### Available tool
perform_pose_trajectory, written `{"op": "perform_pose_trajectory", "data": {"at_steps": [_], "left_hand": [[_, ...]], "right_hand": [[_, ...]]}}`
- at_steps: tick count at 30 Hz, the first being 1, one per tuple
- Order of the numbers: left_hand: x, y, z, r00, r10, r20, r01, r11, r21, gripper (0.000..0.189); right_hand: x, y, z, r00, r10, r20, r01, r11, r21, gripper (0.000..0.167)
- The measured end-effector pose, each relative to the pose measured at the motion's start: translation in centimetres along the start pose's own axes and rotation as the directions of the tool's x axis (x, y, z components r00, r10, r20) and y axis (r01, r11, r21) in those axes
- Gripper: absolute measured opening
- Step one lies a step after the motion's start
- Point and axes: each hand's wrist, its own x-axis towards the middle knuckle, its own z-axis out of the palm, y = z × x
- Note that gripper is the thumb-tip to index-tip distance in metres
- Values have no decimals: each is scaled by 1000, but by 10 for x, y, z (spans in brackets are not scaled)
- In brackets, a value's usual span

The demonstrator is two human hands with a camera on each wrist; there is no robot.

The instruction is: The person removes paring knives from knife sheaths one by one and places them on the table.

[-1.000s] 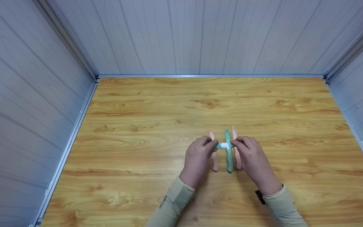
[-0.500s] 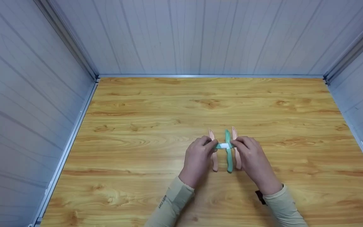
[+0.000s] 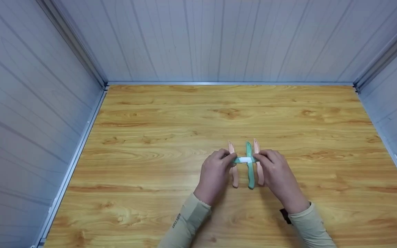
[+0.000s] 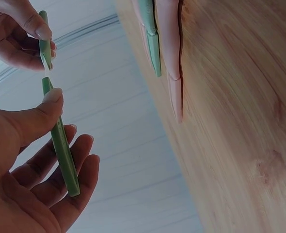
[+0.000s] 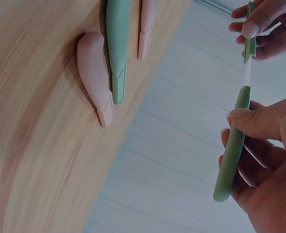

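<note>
A green-handled paring knife is partly out of its green sheath, its white blade (image 3: 245, 159) showing between my hands. My left hand (image 3: 214, 175) pinches the sheath (image 4: 64, 154) between thumb and fingers. The handle (image 5: 230, 155) lies in the grip of my right hand (image 3: 279, 174), thumb pressed on its upper end. Both hands are over three sheathed knives lying side by side: a pink knife (image 3: 235, 178) on the left, a green knife (image 3: 251, 177) in the middle and another pink knife (image 3: 260, 177) at the right, partly covered by my right hand.
The knives lie on a wood-grain tabletop (image 3: 171, 120). Pale panel walls stand at the back (image 3: 198, 41), the left (image 3: 22, 113) and the right (image 3: 395, 89), with metal trim along the table edges.
My left hand has shifted slightly left with the sheath, and a little more of the white blade shows. My right hand and the knives on the table stay nearly where they were.
</note>
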Motion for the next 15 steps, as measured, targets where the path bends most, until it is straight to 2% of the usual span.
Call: {"op": "perform_pose_trajectory", "data": {"at_steps": [15], "left_hand": [[-2, -5, 1, 1000, 6, -5, -6, 1000, -18, 19]], "right_hand": [[-2, 3, 2, 1000, -12, -16, 13, 1000, 19, 34]]}}
